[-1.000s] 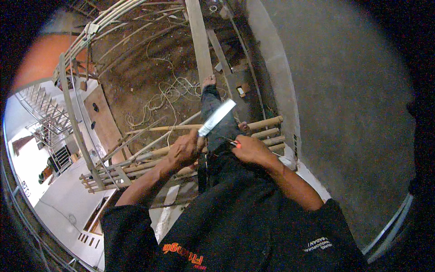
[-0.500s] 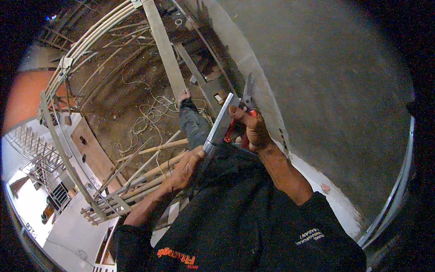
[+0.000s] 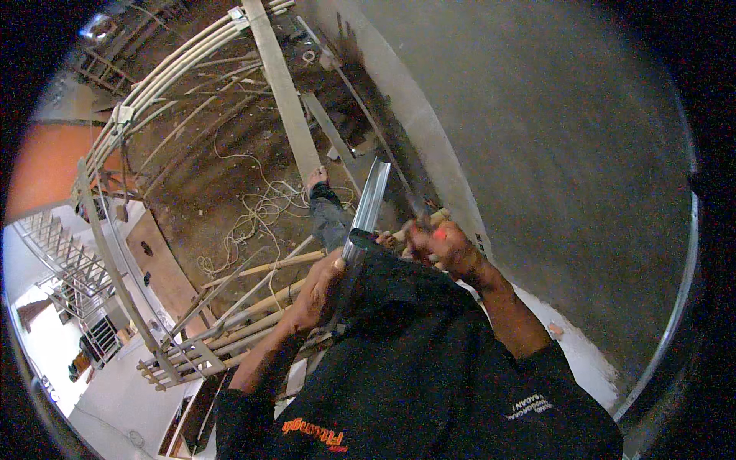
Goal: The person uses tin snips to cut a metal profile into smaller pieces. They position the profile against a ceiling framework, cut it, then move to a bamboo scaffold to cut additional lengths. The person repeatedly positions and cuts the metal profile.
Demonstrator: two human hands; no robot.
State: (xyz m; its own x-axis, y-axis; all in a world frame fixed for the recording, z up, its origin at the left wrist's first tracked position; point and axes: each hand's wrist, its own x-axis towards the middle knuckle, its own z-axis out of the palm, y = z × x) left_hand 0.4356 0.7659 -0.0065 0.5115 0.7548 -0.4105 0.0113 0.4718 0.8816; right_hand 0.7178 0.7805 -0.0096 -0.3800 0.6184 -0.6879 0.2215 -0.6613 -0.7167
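Note:
My left hand grips the lower end of a silver metal channel, which points up and away in front of my body. Its open groove now faces me. To the right, my right hand is closed on red-handled snips, smeared by motion. Their dark blades are hard to make out. The snips are beside the channel, apart from its far end.
My bare foot rests at the end of a long wooden plank high above a dirt floor. Bamboo poles lie below left. A pale tangled cord is on the ground. A grey wall rises at right.
The channel has turned so its groove shows, and stands steeper. My right hand with the snips has moved right and down, away from the channel's far end.

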